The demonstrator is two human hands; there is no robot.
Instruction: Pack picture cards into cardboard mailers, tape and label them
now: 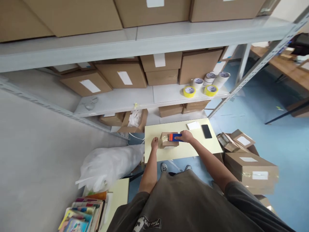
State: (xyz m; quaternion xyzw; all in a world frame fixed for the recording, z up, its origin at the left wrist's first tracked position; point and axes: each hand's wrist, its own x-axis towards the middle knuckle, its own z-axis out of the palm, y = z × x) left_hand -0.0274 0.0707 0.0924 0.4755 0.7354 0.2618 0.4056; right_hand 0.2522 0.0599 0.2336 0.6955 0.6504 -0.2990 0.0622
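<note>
A small cardboard box [170,144] sits on the pale yellow table [154,155], with shiny clear tape across its left part. My right hand [185,136] is closed around a blue and orange tape dispenser [174,137], which lies over the top of the box. Just off the box's left end is my left hand [154,142], its fingers curled in; anything inside them is too small to make out. To the right on the same table lie a black phone [206,131] and a stack of white paper [193,125].
Behind the table stands a metal shelf [166,95] with cardboard boxes [120,75] and tape rolls [189,91]. More boxes [251,170] are piled on the floor at right. A white plastic bag [108,166] bulges at left, above a stack of books [83,214].
</note>
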